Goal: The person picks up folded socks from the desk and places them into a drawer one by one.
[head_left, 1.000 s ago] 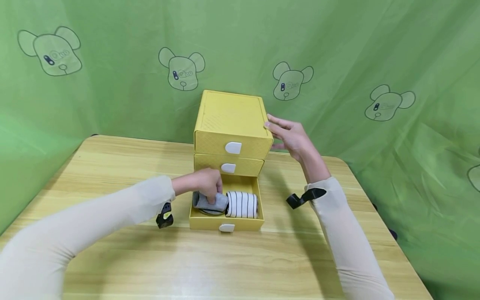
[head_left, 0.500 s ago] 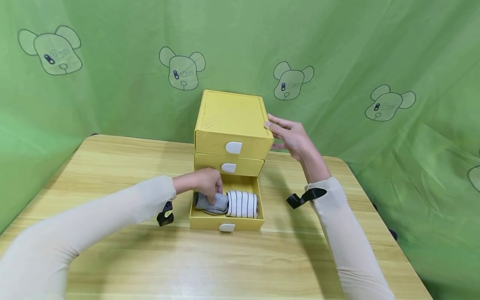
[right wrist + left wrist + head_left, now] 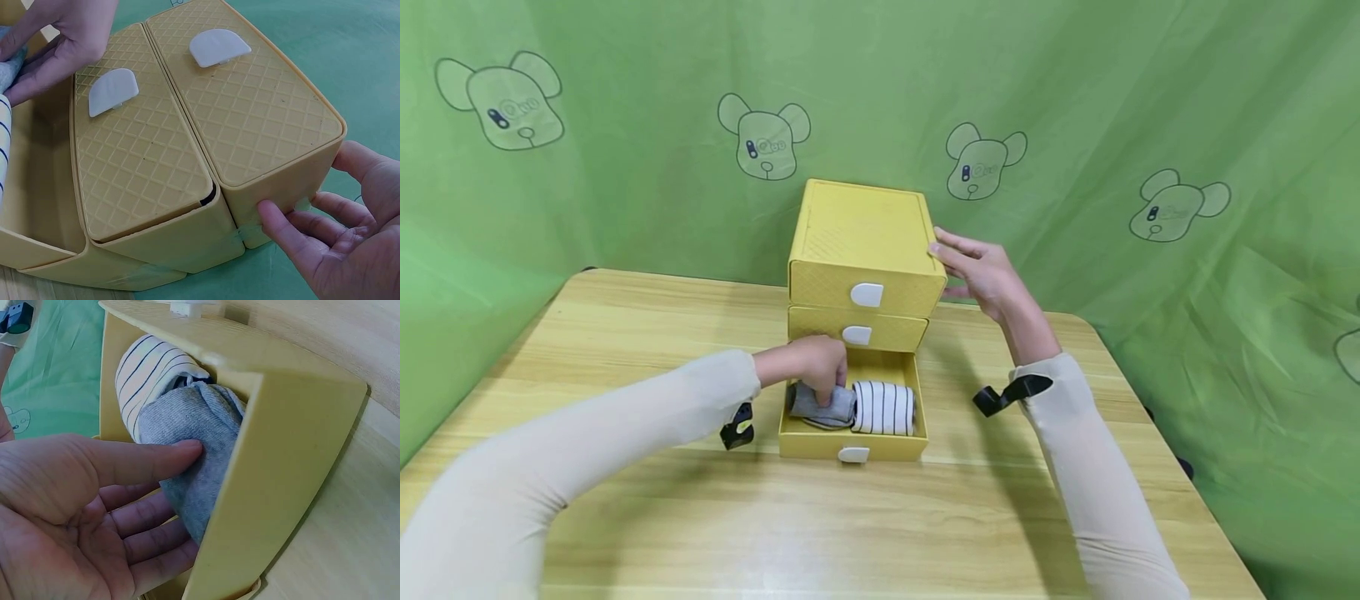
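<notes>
In the head view, a yellow cabinet (image 3: 865, 225) stands with its bottom drawer (image 3: 887, 450) pulled out. My left hand (image 3: 822, 365) reaches into that drawer and pinches a grey rolled cloth (image 3: 807, 406) at the left side. The left wrist view shows the thumb on the near face of the grey knit fabric and the fingers behind it. Beside the grey roll lies a white roll with dark stripes (image 3: 886, 408). My right hand (image 3: 988, 271) rests against the cabinet's upper right side, its fingers spread; the right wrist view shows fingertips on the side wall.
Two more drawers, each with a white tab handle (image 3: 867, 295), sit pushed in above the extended one. The cabinet stands on a light wooden table (image 3: 700, 517), near a green curtain (image 3: 865, 67) hanging behind. Black straps (image 3: 1013, 395) hang at both wrists.
My left hand and forearm have shifted slightly to the right, still holding the grey roll, whose left end has turned a little. The right hand stays where it was.
</notes>
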Demonstrator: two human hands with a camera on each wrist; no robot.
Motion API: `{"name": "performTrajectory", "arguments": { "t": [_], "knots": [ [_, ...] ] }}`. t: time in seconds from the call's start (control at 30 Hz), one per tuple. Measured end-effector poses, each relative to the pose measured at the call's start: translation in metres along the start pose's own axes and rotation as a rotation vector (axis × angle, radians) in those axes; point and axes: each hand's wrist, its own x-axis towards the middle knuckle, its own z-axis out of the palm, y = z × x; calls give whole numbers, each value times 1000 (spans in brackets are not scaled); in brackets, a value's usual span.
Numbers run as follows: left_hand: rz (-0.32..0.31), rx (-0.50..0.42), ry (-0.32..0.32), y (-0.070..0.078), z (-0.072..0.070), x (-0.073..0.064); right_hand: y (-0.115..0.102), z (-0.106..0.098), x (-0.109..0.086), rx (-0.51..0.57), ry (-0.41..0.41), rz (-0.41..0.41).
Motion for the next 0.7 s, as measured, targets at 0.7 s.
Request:
{"name": "performTrajectory", "arguments": {
  "t": [0.7],
  "knots": [
    [134,-888,110,6,9,-79,-1,0,-1,-10,-5,3]
  ]
}}
